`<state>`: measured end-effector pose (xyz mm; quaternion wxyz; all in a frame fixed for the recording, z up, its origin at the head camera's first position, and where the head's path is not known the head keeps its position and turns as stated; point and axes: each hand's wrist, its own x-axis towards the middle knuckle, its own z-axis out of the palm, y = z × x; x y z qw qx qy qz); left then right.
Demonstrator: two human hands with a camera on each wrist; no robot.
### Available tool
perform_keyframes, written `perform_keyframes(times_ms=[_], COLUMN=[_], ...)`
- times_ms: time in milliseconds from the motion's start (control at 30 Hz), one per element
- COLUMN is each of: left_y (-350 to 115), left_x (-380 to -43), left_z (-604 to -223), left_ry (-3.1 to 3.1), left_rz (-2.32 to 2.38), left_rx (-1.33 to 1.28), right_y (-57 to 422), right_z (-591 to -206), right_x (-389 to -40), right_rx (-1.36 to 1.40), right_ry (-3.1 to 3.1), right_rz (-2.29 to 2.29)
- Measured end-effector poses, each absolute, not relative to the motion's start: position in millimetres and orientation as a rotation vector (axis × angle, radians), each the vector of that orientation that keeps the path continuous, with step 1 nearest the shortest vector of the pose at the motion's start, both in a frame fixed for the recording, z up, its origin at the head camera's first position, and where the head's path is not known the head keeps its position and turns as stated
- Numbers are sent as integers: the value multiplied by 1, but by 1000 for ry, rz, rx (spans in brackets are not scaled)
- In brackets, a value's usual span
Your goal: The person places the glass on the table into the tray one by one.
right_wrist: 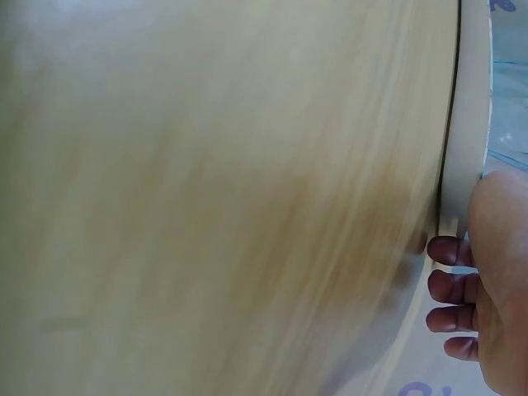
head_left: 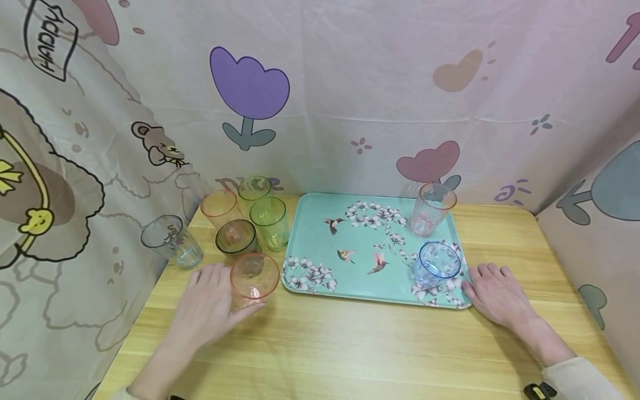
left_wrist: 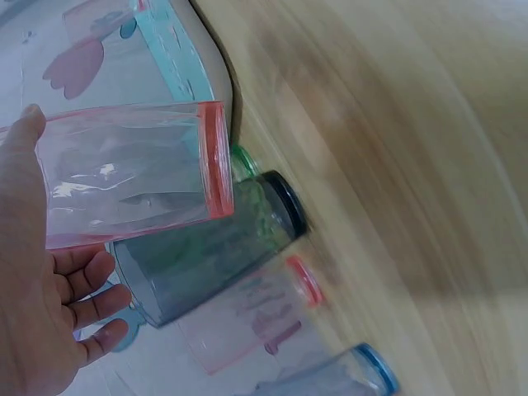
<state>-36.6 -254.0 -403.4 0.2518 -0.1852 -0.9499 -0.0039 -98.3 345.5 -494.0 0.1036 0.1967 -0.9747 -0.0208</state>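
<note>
My left hand [head_left: 207,303] lies beside an orange-rimmed clear cup [head_left: 255,278] at the table's front left. Its thumb spreads along the cup's near side and its fingers reach past the left side, so the cup sits in the fork between them. In the left wrist view this cup [left_wrist: 132,177] shows its thick reddish base, with a dark cup [left_wrist: 206,256] behind. My right hand [head_left: 500,297] rests on the table at the right end of a mint-green tray [head_left: 320,222], thumb at the tray's edge, holding nothing.
On the tray stand a pink cup [head_left: 432,211] and a blue cup [head_left: 436,265]. Left of it cluster a green cup [head_left: 270,225], a paler green-rimmed cup [head_left: 255,189], an orange cup [head_left: 220,208] and a greyish clear cup [head_left: 172,241]. A patterned cloth [head_left: 340,83] hangs behind.
</note>
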Motion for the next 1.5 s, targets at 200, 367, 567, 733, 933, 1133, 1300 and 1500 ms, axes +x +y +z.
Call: perform_keyframes(times_ms=[200, 367, 567, 733, 933, 1133, 1300, 1500], left_y=[-241, -231, -218, -207, -195, -187, -179, -172], left_x=[-43, -48, -55, -61, -68, -73, -77, -84], left_z=[-403, -402, -400, -400, -402, -405, -406, -405], left_ry=[-2605, -2620, -2611, -2610, -2617, -2575, -2552, -2542], left_rz=[1, 16, -3, -7, -11, 9, 23, 26], left_rx=[-564, -608, -661, -692, -726, -772, -809, -817], right_y=[345, 346, 346, 346, 346, 346, 346, 346], right_z=[-494, -495, -496, -496, -495, -495, -495, -495], right_x=[-98, -98, -98, -99, -99, -98, -98, -97], right_rx=[585, 586, 586, 589, 585, 585, 585, 585], right_ry=[-2871, -2866, -2855, -2846, -2852, -2851, -2850, -2855], right_rz=[-60, -62, -52, -53, -63, -64, -67, -73])
